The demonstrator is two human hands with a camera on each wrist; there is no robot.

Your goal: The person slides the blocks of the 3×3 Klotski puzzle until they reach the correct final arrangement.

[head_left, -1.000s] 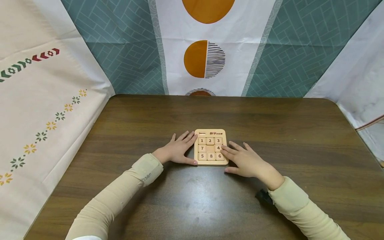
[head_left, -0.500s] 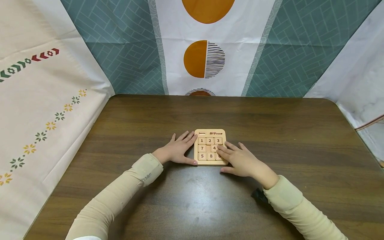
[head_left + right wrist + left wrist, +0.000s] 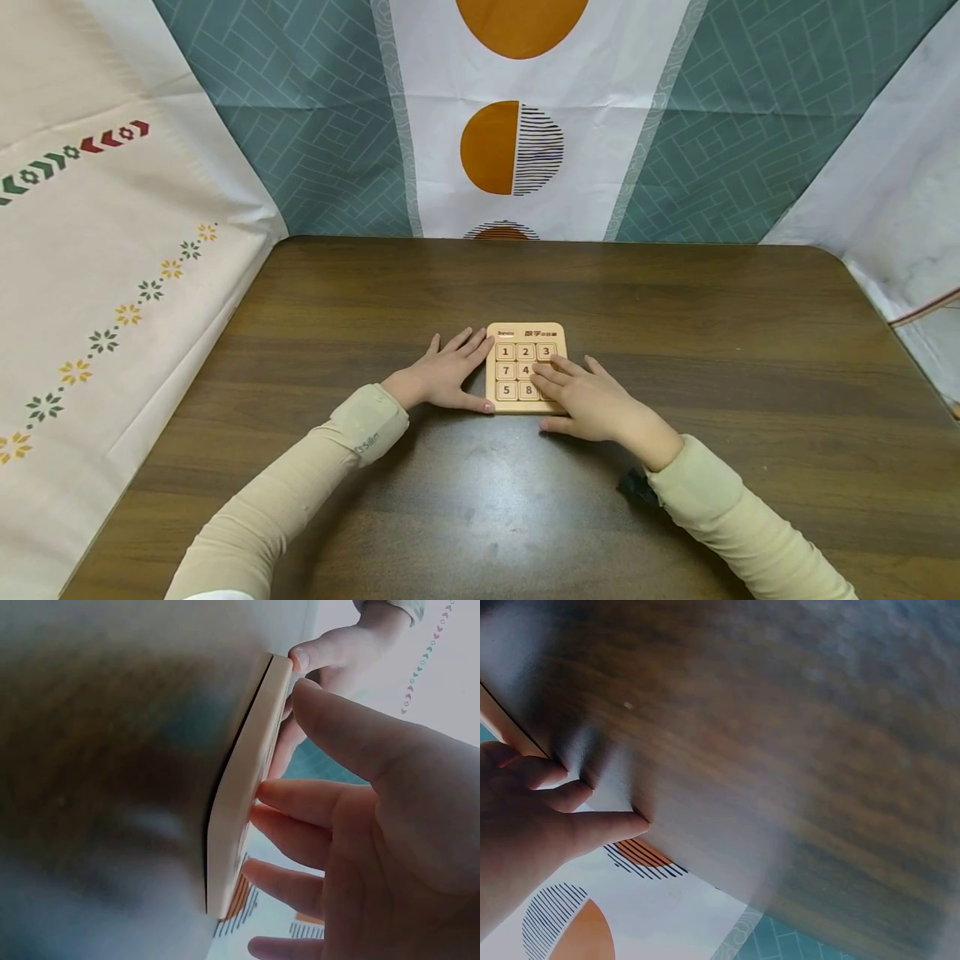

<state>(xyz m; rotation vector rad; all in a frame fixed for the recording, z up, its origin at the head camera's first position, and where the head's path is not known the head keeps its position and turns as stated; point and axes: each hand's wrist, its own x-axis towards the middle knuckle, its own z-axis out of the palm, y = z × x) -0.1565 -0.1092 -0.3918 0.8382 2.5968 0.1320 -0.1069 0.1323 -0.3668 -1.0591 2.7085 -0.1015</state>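
Note:
A light wooden number slide puzzle lies flat on the table, tiles in three rows. The top row reads 1, 2, 3; below come 7 and the 4 tile, then 5 and 8. My right hand touches the 4 tile with straight fingertips, its thumb off the near edge, and covers the right column's lower tiles. Along the puzzle's left edge rests my left hand, fingers spread, thumb at the near corner. The right wrist view shows the puzzle's side beneath the right fingers.
The dark wooden table extends around the puzzle on every side. A patterned cloth hangs behind the far edge, and a white cloth with flower motifs slopes at the left.
The 4 tile has slid left from the right column to the middle of its row. My right hand has moved left with it; my left hand stays put.

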